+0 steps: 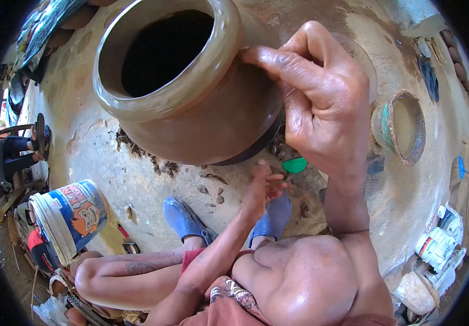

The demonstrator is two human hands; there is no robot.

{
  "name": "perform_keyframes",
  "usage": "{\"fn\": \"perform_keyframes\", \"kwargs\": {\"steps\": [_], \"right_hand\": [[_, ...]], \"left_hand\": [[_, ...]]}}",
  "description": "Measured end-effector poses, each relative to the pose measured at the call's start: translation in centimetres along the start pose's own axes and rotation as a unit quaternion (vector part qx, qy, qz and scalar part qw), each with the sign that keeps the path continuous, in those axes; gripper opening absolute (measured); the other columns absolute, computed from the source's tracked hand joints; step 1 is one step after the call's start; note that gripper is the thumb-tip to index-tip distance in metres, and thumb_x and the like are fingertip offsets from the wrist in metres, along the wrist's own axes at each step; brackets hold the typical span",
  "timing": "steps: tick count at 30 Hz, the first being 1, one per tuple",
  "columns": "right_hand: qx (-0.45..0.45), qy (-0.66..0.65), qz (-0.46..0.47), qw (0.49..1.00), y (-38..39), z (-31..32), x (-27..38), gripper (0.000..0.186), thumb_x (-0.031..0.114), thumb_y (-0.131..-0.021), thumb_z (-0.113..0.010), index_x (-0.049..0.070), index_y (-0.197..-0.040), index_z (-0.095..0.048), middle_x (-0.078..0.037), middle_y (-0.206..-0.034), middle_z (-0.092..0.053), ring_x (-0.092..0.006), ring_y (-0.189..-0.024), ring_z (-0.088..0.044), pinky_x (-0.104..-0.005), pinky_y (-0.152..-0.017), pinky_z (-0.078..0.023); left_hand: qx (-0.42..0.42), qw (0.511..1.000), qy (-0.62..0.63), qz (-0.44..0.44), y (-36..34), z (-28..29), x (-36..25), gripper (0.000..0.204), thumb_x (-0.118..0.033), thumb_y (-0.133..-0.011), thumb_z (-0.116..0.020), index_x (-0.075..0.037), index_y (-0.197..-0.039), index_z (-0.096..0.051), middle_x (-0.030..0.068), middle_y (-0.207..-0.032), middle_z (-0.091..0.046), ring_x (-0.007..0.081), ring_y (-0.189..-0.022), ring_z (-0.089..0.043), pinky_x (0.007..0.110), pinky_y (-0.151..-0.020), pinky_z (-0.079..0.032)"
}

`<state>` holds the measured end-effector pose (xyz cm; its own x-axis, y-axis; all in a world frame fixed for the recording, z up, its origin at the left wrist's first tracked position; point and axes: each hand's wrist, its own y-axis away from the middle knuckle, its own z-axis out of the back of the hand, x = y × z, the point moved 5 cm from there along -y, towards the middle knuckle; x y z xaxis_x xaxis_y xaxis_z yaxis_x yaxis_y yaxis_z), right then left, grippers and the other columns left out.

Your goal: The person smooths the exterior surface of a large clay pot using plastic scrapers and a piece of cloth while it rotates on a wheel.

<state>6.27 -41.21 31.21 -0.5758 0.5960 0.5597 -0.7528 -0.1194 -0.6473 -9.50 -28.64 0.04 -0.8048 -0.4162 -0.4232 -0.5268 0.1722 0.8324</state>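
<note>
Pot point(191, 114) mouth tilts up-left (right hand point(321, 103) steadying its shoulder).

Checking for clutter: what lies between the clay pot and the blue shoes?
In the head view, dried clay scraps on the mud-smeared floor, between clay pot and blue shoes.

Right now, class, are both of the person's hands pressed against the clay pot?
No. Only the right hand touches the clay pot; the left hand hangs below it, apart from the clay.
</note>
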Motion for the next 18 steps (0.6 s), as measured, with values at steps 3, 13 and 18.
{"fn": "perform_keyframes", "kwargs": {"steps": [3, 13, 18], "right_hand": [[-0.001, 0.032, 0.000, 0.999, -0.5, 0.5, 0.4, 0.043, -0.020, -0.075, -0.062, 0.002, -0.108, -0.079, -0.008, -0.079, -0.054, -0.0184, -0.068, -0.056, -0.0291, -0.060, -0.044], [-0.002, 0.030, -0.015, 0.999, 0.4, 0.3, 0.0, 0.048, -0.020, -0.072, -0.061, 0.003, -0.110, -0.080, -0.006, -0.079, -0.057, -0.0166, -0.069, -0.058, -0.0289, -0.061, -0.046], [-0.010, 0.021, -0.019, 1.000, 0.7, 0.2, -0.5, 0.047, -0.021, -0.076, -0.060, 0.003, -0.112, -0.079, -0.006, -0.080, -0.058, -0.0153, -0.071, -0.059, -0.0264, -0.063, -0.048]], "left_hand": [[-0.100, 0.995, -0.011, -0.013, -1.0, 5.0, -5.0, 0.061, -0.057, -0.106, -0.047, -0.001, -0.128, -0.058, 0.0170, -0.108, -0.068, 0.0244, -0.083, -0.069, 0.034, -0.069, -0.057], [-0.090, 0.993, 0.054, -0.050, 0.1, 1.2, -4.0, 0.069, -0.064, -0.103, -0.049, -0.005, -0.138, -0.051, 0.0160, -0.114, -0.069, 0.0250, -0.085, -0.072, 0.034, -0.060, -0.056], [-0.107, 0.986, 0.047, -0.116, -0.3, 3.9, -6.9, 0.068, -0.066, -0.101, -0.048, -0.006, -0.131, -0.053, 0.0103, -0.095, -0.069, 0.0211, -0.073, -0.069, 0.029, -0.050, -0.051]]}}
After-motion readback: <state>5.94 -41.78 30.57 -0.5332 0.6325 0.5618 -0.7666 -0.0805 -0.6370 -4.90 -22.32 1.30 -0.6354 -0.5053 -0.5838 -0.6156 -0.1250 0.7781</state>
